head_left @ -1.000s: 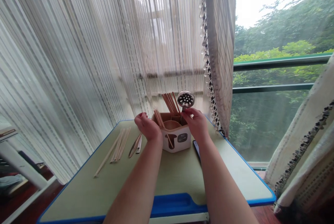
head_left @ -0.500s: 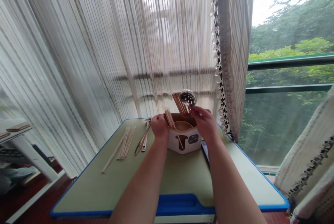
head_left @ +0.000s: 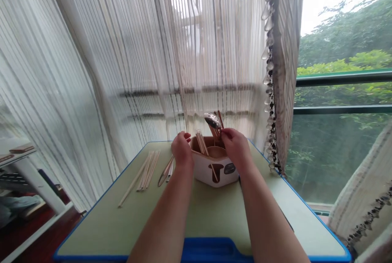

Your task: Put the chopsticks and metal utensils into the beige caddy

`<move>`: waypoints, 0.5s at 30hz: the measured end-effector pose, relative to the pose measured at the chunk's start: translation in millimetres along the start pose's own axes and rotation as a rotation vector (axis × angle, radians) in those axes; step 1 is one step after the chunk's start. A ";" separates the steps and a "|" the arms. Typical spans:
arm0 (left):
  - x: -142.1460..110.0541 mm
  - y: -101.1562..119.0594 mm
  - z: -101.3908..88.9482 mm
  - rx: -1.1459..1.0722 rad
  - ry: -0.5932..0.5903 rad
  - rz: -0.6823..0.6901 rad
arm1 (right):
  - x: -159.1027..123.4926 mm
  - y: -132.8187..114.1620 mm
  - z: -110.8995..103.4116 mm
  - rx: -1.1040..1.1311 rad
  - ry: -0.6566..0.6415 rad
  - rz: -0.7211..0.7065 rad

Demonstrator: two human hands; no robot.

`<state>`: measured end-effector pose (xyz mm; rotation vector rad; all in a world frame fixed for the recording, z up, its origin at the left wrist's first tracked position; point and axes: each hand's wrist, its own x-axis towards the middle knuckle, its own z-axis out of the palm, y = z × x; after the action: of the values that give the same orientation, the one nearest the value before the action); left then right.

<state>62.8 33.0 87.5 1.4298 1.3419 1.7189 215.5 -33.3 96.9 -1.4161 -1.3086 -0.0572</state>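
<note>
In the middle of the table stands a white and brown utensil holder (head_left: 202,171) with a cut-out in its front. My right hand (head_left: 239,146) pinches a slotted spoon (head_left: 212,120) just below its perforated metal bowl, over the holder's right side. Light wooden chopsticks (head_left: 201,142) lean in the left part, and brown chopsticks (head_left: 221,119) stand at the back, partly covered by the spoon. Beside the holder's left rim is my left hand (head_left: 182,148), fingers loosely bent and apart, nothing visible in them.
Several light chopsticks (head_left: 148,171) lie on the green, blue-edged table (head_left: 101,230) at left. Metal utensils (head_left: 165,173) lie closer to my left forearm, partly hidden by it. A dark flat object (head_left: 288,220) shows at my right forearm. Curtains (head_left: 147,50) hang behind the table.
The slotted spoon has tilted and shifted left, its bowl turned more sideways. My left hand has come off the holder's left side, its fingers loosening. The view has shifted slightly.
</note>
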 end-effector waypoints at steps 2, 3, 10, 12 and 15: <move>-4.2 7.0 -0.4 -0.204 0.031 -0.158 | 2.4 -5.1 0.9 -0.068 -0.013 0.009; -6.0 9.3 0.5 -0.278 0.041 -0.208 | 2.9 -7.3 0.7 -0.092 -0.012 0.011; -11.3 6.5 14.0 -0.263 0.125 -0.150 | -4.6 -8.7 -4.8 -0.108 -0.013 0.002; -12.1 4.7 15.2 -0.254 0.121 -0.131 | -7.9 -7.7 -5.8 -0.092 -0.010 0.003; -13.6 3.6 15.3 -0.246 0.110 -0.116 | -11.9 -7.1 -6.0 -0.079 0.006 -0.002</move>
<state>81.9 25.4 84.4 1.1144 1.1960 1.8352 209.7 -47.2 95.7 -1.4802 -1.3153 -0.1151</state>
